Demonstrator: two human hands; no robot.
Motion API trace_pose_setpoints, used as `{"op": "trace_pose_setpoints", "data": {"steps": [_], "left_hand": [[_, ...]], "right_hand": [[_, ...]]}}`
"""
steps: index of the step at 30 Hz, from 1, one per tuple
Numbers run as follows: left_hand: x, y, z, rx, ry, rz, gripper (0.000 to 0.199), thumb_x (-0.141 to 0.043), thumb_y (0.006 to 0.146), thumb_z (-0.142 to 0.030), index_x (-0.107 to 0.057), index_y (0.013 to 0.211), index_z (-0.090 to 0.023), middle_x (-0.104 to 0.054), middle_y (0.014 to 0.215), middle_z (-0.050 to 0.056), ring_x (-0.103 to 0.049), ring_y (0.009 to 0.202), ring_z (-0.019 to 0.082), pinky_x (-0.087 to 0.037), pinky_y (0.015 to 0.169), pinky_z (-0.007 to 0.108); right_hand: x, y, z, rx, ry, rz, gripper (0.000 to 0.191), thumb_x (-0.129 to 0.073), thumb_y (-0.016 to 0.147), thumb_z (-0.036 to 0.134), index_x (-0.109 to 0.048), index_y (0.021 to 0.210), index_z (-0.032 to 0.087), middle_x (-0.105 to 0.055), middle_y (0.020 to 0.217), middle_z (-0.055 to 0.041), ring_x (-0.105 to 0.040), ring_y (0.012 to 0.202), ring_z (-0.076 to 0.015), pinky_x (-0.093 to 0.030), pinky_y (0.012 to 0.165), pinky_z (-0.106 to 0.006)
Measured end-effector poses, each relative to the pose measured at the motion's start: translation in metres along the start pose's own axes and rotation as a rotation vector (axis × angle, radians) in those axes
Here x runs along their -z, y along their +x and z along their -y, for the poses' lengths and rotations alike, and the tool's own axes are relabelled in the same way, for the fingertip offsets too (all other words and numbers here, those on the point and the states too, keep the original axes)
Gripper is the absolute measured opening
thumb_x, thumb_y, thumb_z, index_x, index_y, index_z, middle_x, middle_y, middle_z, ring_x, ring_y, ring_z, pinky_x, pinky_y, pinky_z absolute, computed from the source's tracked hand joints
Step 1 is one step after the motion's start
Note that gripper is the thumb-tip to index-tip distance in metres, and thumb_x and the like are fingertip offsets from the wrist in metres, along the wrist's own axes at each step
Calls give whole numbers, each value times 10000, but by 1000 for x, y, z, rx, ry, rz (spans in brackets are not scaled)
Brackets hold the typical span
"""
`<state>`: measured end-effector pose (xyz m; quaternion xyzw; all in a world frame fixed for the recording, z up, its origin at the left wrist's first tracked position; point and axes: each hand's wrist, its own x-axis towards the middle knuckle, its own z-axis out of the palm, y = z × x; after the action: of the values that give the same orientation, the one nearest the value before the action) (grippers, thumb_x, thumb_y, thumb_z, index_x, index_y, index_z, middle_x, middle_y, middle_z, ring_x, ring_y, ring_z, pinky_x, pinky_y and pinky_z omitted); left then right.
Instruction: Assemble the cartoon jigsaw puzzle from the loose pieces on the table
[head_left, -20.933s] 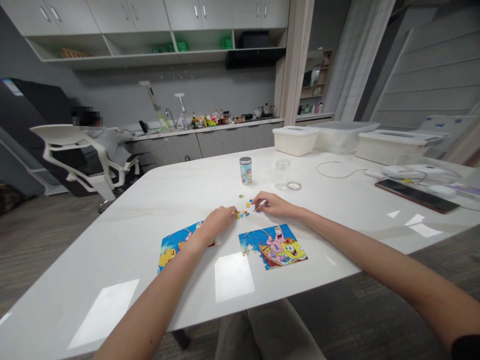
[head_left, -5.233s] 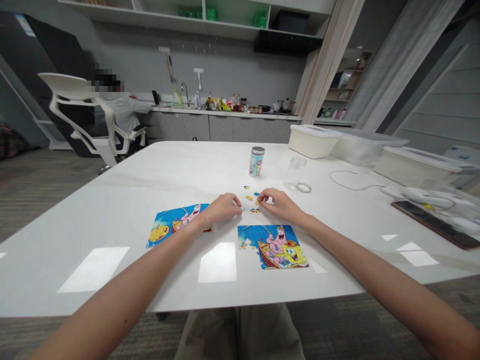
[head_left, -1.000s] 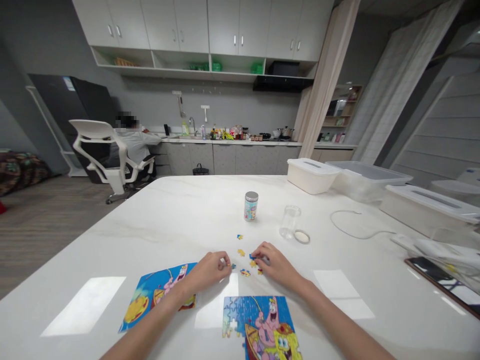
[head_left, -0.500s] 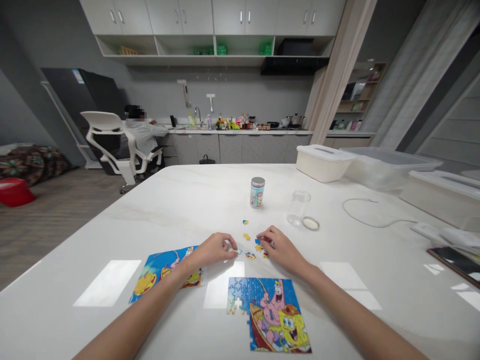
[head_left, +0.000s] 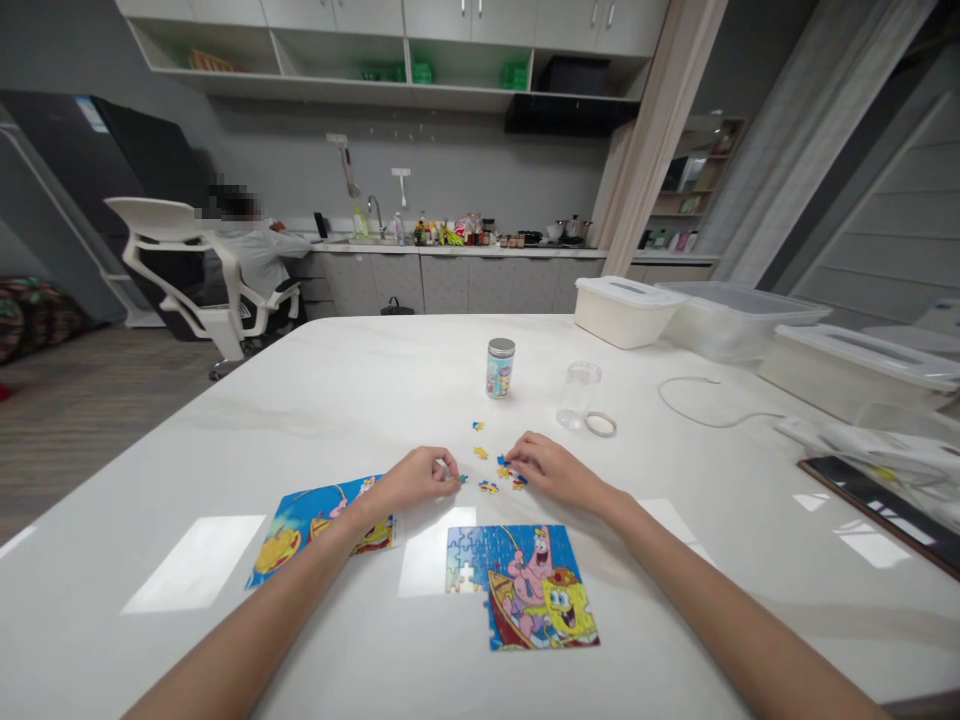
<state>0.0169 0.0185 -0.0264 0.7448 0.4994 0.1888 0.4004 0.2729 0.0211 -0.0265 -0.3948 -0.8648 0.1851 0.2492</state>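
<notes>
My left hand (head_left: 421, 477) is closed in a pinch on a small bluish puzzle piece (head_left: 463, 480), just above the table. My right hand (head_left: 553, 468) has its thumb and fingers drawn together at a blue puzzle piece (head_left: 502, 461), gripping it at the edge of the loose pieces. Several yellow and multicoloured pieces (head_left: 488, 487) lie between the two hands. Nearer me sits the partly assembled cartoon puzzle (head_left: 536, 590), with a gap at its lower left. A printed picture sheet (head_left: 300, 520) lies under my left forearm, which hides part of it.
A jar with a printed label (head_left: 500, 370) stands beyond the pieces. To its right are a clear jar (head_left: 579, 395) and its lid (head_left: 600, 424). Storage boxes (head_left: 630, 312), a cable (head_left: 697, 415) and a phone (head_left: 877, 505) line the right side. Someone sits in a chair (head_left: 180, 270) far left.
The whole view has shifted, so the table things appear higher and further left. My right fingers have shifted slightly off the red-and-blue piece, which shows more. My left hand keeps its pinch.
</notes>
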Motion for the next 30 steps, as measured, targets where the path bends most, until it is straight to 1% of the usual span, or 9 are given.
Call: {"op": "trace_pose_setpoints", "data": {"steps": [2,5,10,14,19,23,26,30], "left_hand": [[0,0,0,2,5,2,221,-610,680,-370,-584,777,-172,-330,461,-106,-302,467,93,-242,482,222],[-1,0,-2,-7,23,-3,247,-588,712,-385,-621,825,-168,-322,460,-101,-302,466,95,-239,488,226],[-2,-1,-4,1,90,-56,274,-556,744,-368,-653,909,-172,-335,468,-92,-326,463,105,-239,489,236],[-2,-3,-6,-14,132,-69,241,-552,752,-375,-651,847,-177,-343,470,-86,-331,460,105,-246,499,238],[-1,-4,-5,-20,113,-36,197,-565,739,-359,-615,808,-182,-332,465,-94,-319,457,99,-249,492,232],[-2,-4,-4,-10,99,-21,190,-567,728,-357,-588,792,-180,-356,476,-92,-339,468,98,-256,487,228],[-2,-2,-2,1,92,-20,196,-570,719,-366,-579,774,-178,-378,482,-86,-361,476,101,-266,491,229],[-1,-2,-2,6,120,-37,240,-567,720,-366,-622,850,-171,-382,472,-85,-358,469,105,-265,494,237]], "right_hand": [[0,-1,0,24,-14,-3,117,-559,863,221,-647,933,188,-594,971,-67,-579,915,-187,-462,838,-336],[-3,-2,1,33,-16,-4,123,-615,829,250,-651,933,194,-586,977,-64,-572,929,-191,-458,849,-342],[-6,-2,5,-34,15,-31,71,-593,824,203,-651,866,195,-581,921,-50,-580,861,-173,-475,804,-329],[-7,-3,11,-71,-26,-43,96,-565,818,155,-649,837,199,-596,913,-55,-577,875,-189,-472,807,-351],[-12,-5,14,-55,-36,-68,174,-511,813,81,-634,840,200,-607,904,-48,-570,908,-193,-464,813,-347],[-15,-5,20,-35,-43,-127,176,-508,817,85,-627,875,202,-595,927,-53,-562,911,-193,-463,816,-348],[-18,-7,27,8,-39,-118,197,-494,824,81,-626,892,210,-585,932,-49,-557,916,-188,-459,813,-337],[-20,-8,33,58,-35,-87,198,-493,830,89,-628,908,211,-576,936,-52,-546,916,-192,-453,816,-343]]}}
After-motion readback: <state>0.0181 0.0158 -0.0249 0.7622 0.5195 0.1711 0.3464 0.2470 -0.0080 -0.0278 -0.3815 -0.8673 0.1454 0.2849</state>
